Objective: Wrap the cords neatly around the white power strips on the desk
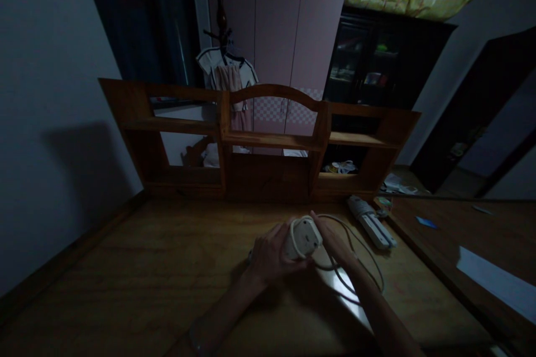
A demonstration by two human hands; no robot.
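Both hands meet over a wooden desk (146, 268) in dim light. My left hand (270, 254) is wrapped round a white block-shaped device (304, 237) with a white cord wound about it. My right hand (335, 242) rests against the device's right side, fingers curled on the cord. The cord (368, 268) loops loosely across the desk to the right of my hands. Whether the device is a plug adapter or a charger I cannot tell.
A white power strip (372, 223) lies at the desk's back right. A wooden shelf unit (268, 139) stands along the back edge. Beyond are a pink wardrobe (293, 39) and a dark cabinet (377, 61). White paper (494, 281) lies on a side table at right.
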